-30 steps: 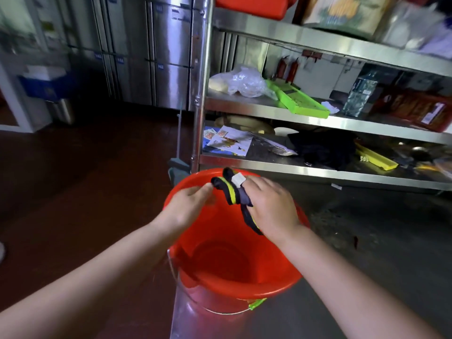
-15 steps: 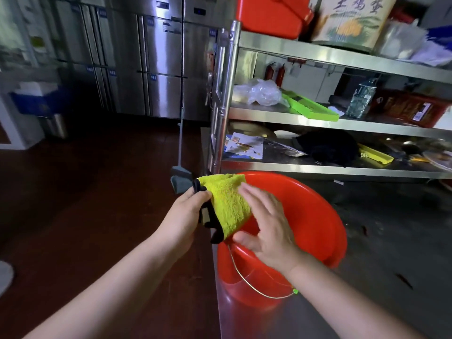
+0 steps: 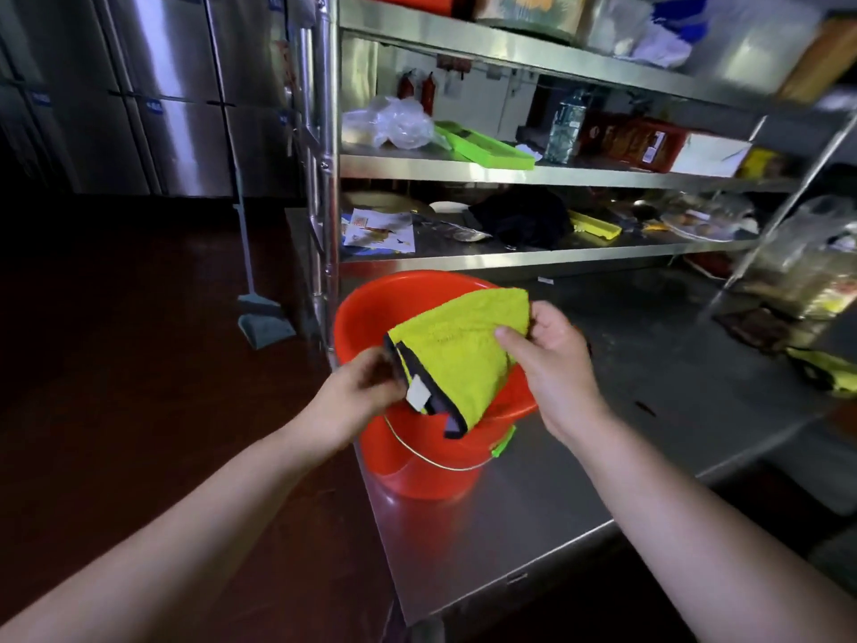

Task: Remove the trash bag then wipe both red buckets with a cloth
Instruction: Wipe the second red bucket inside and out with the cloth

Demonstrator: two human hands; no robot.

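Cloth [image 3: 457, 359] pinched by left hand [image 3: 359, 392], right hand [image 3: 552, 359], seemingly above bucket [image 3: 371, 313].

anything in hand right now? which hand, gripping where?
Both hold the yellow-green cloth above the red bucket. The left hand pinches its lower-left dark-trimmed edge near the white tag; the right hand pinches its upper-right corner.

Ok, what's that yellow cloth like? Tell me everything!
The cloth is bright yellow-green and fluffy, like microfibre, with a dark edge and a small white tag at its lower corner. It is folded over and held up above the red bucket, not wiping yet. The left hand pinches its lower left edge by the tag, and the right hand grips its upper right side.
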